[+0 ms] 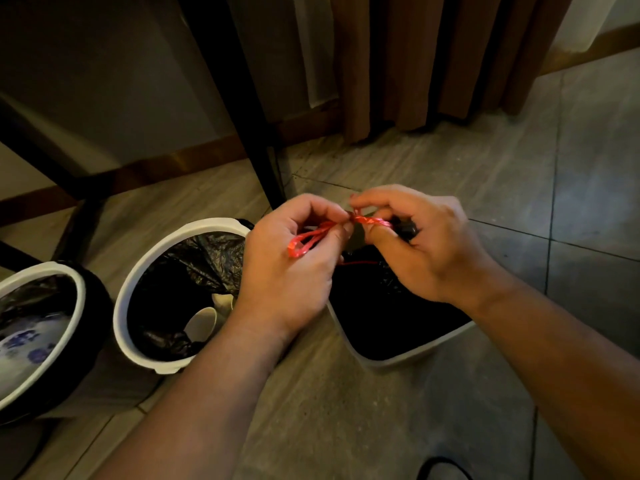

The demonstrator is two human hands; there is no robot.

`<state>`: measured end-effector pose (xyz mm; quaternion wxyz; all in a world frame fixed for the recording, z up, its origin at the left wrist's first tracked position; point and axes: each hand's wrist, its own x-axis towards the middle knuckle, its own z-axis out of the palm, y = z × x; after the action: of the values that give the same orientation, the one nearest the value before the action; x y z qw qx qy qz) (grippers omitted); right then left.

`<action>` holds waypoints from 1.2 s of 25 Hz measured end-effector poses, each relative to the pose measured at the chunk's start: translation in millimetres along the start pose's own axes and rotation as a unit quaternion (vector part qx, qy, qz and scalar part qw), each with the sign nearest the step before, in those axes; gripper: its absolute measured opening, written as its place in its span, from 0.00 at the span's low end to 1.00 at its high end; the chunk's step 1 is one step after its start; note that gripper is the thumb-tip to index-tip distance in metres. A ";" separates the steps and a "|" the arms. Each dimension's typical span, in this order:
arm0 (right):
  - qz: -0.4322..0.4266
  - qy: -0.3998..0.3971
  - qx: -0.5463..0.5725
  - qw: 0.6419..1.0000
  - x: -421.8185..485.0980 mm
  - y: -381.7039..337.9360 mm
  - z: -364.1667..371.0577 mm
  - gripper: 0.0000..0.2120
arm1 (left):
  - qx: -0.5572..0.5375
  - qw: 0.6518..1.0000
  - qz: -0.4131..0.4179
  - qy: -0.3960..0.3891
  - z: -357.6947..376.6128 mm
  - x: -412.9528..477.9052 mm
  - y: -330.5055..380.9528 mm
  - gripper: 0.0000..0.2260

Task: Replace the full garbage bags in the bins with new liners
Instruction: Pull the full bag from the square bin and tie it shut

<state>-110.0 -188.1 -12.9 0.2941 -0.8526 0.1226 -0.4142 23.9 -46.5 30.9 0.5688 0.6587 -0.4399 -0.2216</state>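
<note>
Thin, crinkled red plastic drawstring (pixel 372 221) spans both hands above a glossy black garbage bag (pixel 381 306) in a pale square bin (pixel 420 353). Bag mouth is hidden behind the hands. Left hand (pixel 294 261) pinches a loop, right hand (pixel 429 247) pinches the other end, fingers curled. Round white-rimmed bin (pixel 207 226) nearby holds a wrinkled liner; the leftmost bin (pixel 45 270) is cut off.

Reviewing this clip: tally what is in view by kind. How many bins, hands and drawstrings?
Bins: 3 (left round bin, middle round bin, right bin)
Hands: 2 (left hand, right hand)
Drawstrings: 1 (red drawstring, pinched by both hands)
Total: 6
</note>
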 end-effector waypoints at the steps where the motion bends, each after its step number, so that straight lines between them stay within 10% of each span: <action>1: 0.035 -0.024 0.070 0.997 -1.2 -1.5 2.1 0.14 | 0.004 1.000 0.001 -0.003 0.6 -1.7 0.4 0.05; 4: 0.114 -0.052 0.302 0.945 -2.3 -4.5 -0.9 0.17 | 0.012 1.000 0.015 -0.003 4.3 -6.6 0.4 0.05; 10: 0.171 0.099 0.196 0.961 6.8 -7.9 -11.2 0.09 | 0.065 0.997 0.023 0.021 -0.4 -17.7 -9.2 0.09; 17: 0.502 0.198 0.310 0.783 -10.3 60.1 -68.0 0.09 | 0.284 0.947 -0.153 0.009 -24.8 -72.8 -48.0 0.22; 24: 0.578 0.240 0.370 0.686 -37.0 83.0 -62.7 0.12 | 0.385 0.907 -0.169 0.024 -41.4 -79.6 -67.7 0.15; 30: 0.528 0.209 0.193 0.801 -53.0 78.0 -53.7 0.12 | 0.223 0.944 -0.243 0.003 -7.5 -75.7 -70.8 0.12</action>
<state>-182.4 -247.8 -67.5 0.5929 -0.4747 0.5294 -0.3781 14.0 18.3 -49.8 0.3373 0.8564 -0.3031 -0.2469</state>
